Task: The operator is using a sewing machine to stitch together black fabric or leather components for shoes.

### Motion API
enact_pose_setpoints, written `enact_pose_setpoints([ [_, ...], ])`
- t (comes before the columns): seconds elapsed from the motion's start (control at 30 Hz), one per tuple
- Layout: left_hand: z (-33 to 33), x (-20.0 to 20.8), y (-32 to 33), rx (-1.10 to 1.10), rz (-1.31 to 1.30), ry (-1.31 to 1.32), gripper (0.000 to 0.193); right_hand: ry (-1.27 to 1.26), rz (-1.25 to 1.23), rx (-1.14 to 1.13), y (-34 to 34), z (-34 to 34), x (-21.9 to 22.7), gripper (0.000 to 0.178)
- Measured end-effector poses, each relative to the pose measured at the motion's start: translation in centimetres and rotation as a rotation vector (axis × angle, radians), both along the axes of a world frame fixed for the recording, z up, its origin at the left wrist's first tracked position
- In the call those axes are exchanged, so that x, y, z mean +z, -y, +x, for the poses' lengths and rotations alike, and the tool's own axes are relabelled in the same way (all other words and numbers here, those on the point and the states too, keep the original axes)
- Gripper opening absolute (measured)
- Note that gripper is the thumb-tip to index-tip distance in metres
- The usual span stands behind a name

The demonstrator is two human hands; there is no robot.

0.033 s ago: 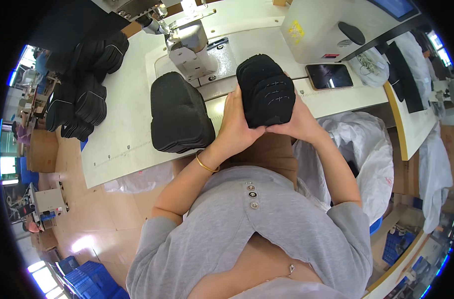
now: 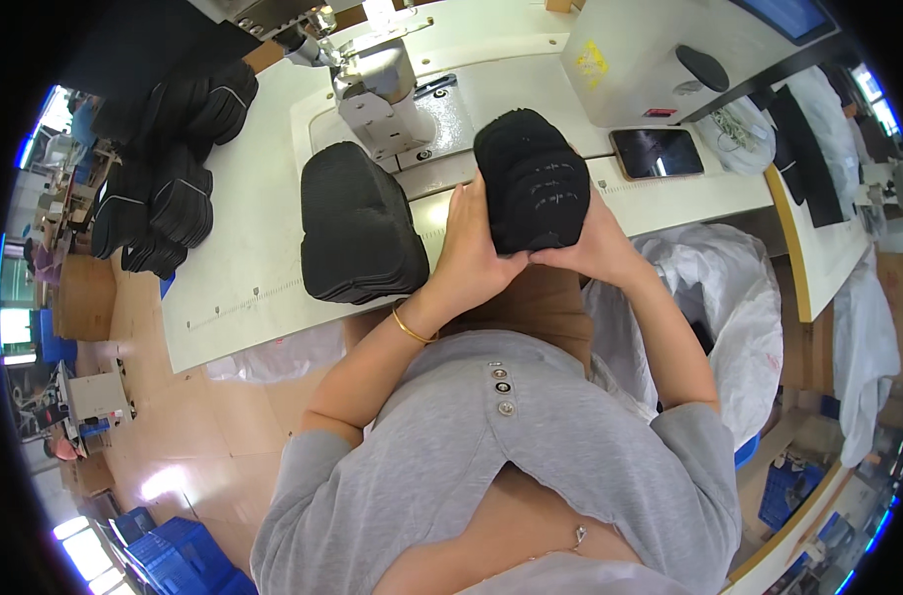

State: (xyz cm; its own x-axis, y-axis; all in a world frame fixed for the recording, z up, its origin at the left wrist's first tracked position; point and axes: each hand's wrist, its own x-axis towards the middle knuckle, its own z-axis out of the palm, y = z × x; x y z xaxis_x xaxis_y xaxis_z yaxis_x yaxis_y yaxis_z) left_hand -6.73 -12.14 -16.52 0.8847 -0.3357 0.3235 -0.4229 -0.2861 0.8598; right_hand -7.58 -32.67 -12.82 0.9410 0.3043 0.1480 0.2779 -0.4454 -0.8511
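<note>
Blk stack (image 2: 533, 188), layered, far end rounded, short wht stitch marks across its top, held btwn L hand (image 2: 474, 241) & R hand (image 2: 602, 241), front-rt of machine (image 2: 384, 111).

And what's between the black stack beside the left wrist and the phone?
In the head view, the left hand and right hand, holding another black stack.

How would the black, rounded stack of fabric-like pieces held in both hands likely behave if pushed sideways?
Layers of the black, rounded stack might slip over one another, as their edges look stepped and no tie shows. Its pieces would probably flex rather than crack, given their cloth-like surface. It may need steadying, as the left hand and right hand flank it.
</note>
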Motion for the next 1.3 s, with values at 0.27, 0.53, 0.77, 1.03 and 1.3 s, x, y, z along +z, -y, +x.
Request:
enact_pose_setpoints([
  [0.27, -1.6, 2.9, 0.3, 0.021, -0.135, 0.040, 0.105, -0.235, 0.269, -0.031, 0.2, 0.0, 1.0, 0.096],
  [0.53, -4.0, 5.2, -1.7, -0.026, -0.427, -0.310, 0.102, -0.567, 0.752, -0.059, -2.6, 1.9, 1.8, 0.075],
  [0.77, -7.3, 15.6, -13.9, -0.057, -0.185, -0.029, 0.043, -0.519, 0.834, -0.050, -4.0, 1.6, 1.8, 0.068],
  [1.03, -0.8, 5.3, -16.2, 0.215, -0.320, -0.444, 0.081, -0.564, 0.109, -0.127, -9.1, 2.1, 3.8, 0.054],
  [1.3, -0.7, 5.3, -15.6, 0.283, -0.325, -0.360, 0.076, -0.268, 0.114, -0.151, -8.6, 3.8, 3.3, 0.058],
])
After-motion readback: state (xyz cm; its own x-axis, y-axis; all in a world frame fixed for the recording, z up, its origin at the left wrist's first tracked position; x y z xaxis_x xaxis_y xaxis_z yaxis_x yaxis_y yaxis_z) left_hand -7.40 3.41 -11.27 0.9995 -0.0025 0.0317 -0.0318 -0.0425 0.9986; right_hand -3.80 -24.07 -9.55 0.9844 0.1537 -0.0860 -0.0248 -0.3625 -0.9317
